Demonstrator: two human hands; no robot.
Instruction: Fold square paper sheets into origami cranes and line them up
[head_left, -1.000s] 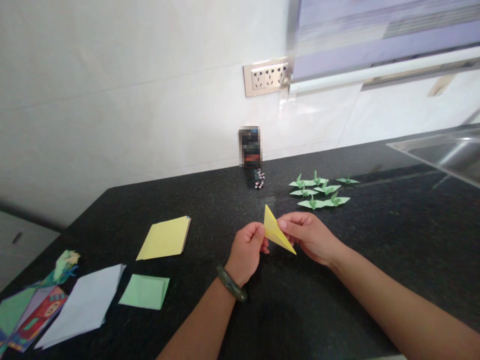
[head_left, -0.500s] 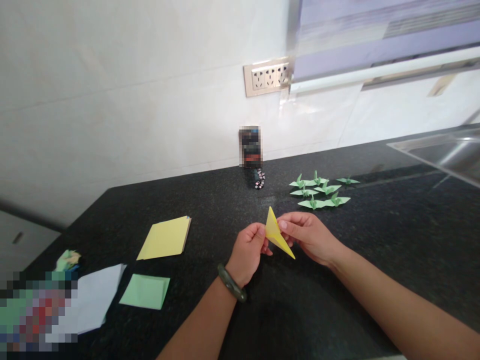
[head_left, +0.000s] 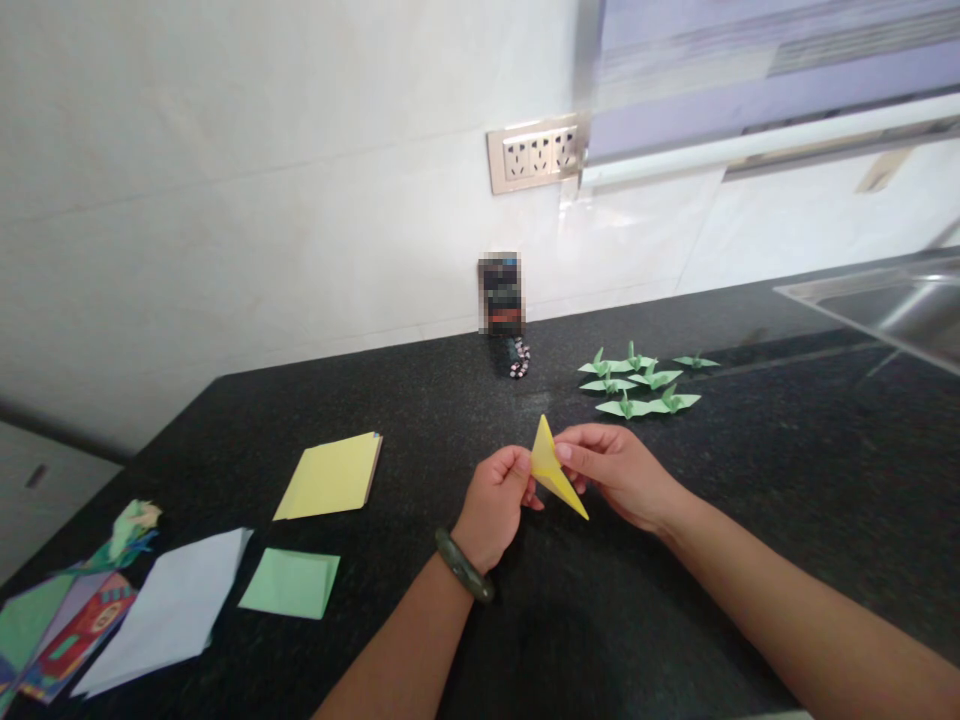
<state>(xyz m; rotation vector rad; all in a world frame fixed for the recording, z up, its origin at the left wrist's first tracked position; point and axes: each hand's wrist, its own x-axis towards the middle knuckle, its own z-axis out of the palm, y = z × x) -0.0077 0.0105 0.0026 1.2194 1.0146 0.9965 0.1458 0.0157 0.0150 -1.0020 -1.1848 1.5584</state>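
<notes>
Between my two hands is a piece of folded yellow paper [head_left: 551, 468], creased into a narrow pointed shape with one tip up and one tip toward the lower right. My left hand [head_left: 501, 500], with a dark green bangle [head_left: 463, 568] at its wrist, pinches the paper's left edge. From the other side my right hand [head_left: 611, 468] grips it between thumb and fingers; some of those fingertips are hidden behind the paper. Both hands hover over the black countertop [head_left: 420, 420]. Several green paper cranes [head_left: 651, 405] sit beyond my right hand.
Left of my hands lie a stack of yellow paper [head_left: 334, 475], green paper sheets [head_left: 289, 583], white sheets [head_left: 169, 610] and a colourful packet [head_left: 82, 630]. A blurred dark object [head_left: 501, 292] with a beaded strap [head_left: 520, 358] leans on the wall. A metal sink [head_left: 892, 300] is at right.
The yellow paper's tips have shifted very slightly. Both hands stay almost in place, keeping their hold.
</notes>
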